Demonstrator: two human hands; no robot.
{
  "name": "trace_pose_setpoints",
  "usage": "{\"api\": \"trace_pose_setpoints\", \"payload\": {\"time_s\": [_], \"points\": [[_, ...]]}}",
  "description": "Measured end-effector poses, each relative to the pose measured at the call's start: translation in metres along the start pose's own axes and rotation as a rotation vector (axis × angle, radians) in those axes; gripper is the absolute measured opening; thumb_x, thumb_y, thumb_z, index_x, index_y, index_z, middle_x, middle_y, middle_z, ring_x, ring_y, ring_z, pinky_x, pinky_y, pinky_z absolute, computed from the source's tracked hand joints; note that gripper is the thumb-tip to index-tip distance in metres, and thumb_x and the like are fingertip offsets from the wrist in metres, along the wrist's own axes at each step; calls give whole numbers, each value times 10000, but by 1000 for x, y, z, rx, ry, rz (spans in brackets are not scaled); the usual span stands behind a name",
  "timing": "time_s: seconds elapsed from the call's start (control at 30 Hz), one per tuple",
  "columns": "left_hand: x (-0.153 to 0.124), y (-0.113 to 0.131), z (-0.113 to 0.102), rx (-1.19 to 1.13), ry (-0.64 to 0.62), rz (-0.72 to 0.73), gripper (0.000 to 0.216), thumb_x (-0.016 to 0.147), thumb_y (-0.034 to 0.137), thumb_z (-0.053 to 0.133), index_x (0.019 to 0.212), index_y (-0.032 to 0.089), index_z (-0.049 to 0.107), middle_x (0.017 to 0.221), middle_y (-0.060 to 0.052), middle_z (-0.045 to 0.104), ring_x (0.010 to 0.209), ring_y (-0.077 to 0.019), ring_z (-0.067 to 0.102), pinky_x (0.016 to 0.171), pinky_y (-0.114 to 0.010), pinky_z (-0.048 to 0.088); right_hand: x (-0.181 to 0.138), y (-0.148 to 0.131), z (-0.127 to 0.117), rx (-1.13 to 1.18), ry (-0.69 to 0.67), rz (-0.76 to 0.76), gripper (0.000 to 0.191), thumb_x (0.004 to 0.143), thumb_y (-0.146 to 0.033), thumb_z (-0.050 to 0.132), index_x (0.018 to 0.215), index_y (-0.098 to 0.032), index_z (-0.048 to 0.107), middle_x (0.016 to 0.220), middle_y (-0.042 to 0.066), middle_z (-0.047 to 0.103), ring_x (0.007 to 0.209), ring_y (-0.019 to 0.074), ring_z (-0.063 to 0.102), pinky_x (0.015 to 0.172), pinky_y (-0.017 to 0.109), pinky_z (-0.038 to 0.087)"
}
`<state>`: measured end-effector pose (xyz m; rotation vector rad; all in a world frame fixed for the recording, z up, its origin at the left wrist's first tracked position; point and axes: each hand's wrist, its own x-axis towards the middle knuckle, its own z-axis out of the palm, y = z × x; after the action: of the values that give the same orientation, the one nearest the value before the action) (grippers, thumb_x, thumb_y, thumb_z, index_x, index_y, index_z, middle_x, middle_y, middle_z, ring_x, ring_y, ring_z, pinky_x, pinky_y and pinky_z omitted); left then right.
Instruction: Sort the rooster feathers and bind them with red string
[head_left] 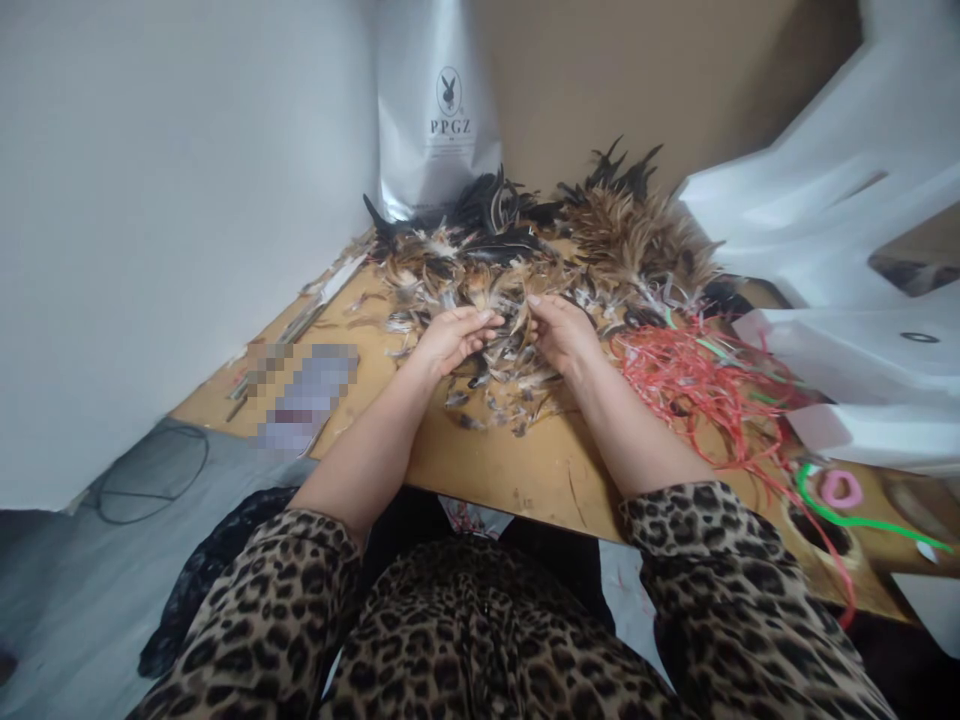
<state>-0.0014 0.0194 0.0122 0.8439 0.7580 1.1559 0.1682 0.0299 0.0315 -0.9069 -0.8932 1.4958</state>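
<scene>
"Head view: which step are you judging to be in hand, & what's the next move needing?"

"Prob. working thru loose feathers (517, 375), picking or sorting. They're lying right under & around the fingers of L hand (454, 340) & R hand (562, 332). Next move's prob. needing a light, precise pinch on a single quill, w/o dragging its neighbours."

"Finger state?"

"L: thumb & forefinger are sitting narrow, tips nearly meeting. R: also narrow, other fingers curling in. Can't tell if either's holding a feather; too blurry."

"Counts, asap?"

"Hands: 2. Loose feathers: overlapping, too many to count. Brown feather bunch (637, 240): seemingly 1, sitting beyond & right of R fingers. Silver bag (409, 120): 1, standing beyond the fingers, past the feathers. Red strips (697, 390): 1 tangle, strands uncountable, lying right of R fingers. Pink ring (857, 490): 1, w/ 1 bright green strip (862, 520) just beside, both lying farther right. Table (465, 465): 1, running below the fingers."
</scene>
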Motion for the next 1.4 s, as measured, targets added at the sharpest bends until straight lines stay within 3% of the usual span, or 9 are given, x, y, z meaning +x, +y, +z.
{"api": "trace_pose_setpoints", "payload": {"time_s": [0.3, 0.6, 0.73, 0.87, 1.1, 1.4], "points": [[-4, -2, 4, 47, -85, -105, 157, 696, 180, 706, 805, 78, 657, 904, -132, 701, 613, -98, 652, 447, -125, 434, 1, 7, 5, -27, 65, -88, 382, 514, -387, 781, 666, -186, 493, 519, -84, 477, 436, 39, 419, 401, 171, 312], [-3, -3, 5, -55, -79, -135, 18, 745, 90, 634, 737, 74, 634, 704, -53, 663, 532, -29, 576, 476, -94, 437, 1, 13, 7, -97, 72, -121, 368, 546, -424, 756, 680, -186, 509, 527, -73, 488, 451, 53, 448, 407, 175, 324], [-5, 2, 6, -194, -37, -149, 48, 763, 42, 592, 738, 81, 606, 666, -26, 613, 517, -15, 550, 450, -73, 414, 4, 10, 1, -124, 184, -145, 389, 557, -399, 741, 835, -185, 573, 688, -42, 590, 507, 50, 488, 416, 160, 325], [-7, 7, 6, -339, -41, -162, 110, 802, 27, 532, 737, 97, 586, 666, -14, 576, 513, 4, 525, 436, -46, 390, 3, 5, -3, -241, 283, -283, 377, 612, -413, 691, 895, -186, 591, 776, -20, 622, 593, 63, 520, 464, 163, 353], [-10, 8, 8, -362, -58, -166, 115, 808, 33, 529, 742, 106, 588, 661, -6, 568, 495, 13, 516, 428, -37, 383, -13, 4, 14, -361, -8, -231, 300, 566, -416, 741, 724, -178, 652, 696, -10, 635, 624, 90, 535, 580, 215, 423], [-3, -2, 6, -91, -60, -77, 39, 736, 94, 646, 767, 74, 634, 709, -47, 661, 526, -29, 584, 471, -92, 435, -10, 6, 9, -438, -8, -291, 246, 570, -388, 742, 618, -176, 627, 601, -32, 600, 559, 79, 496, 601, 223, 424]]}}
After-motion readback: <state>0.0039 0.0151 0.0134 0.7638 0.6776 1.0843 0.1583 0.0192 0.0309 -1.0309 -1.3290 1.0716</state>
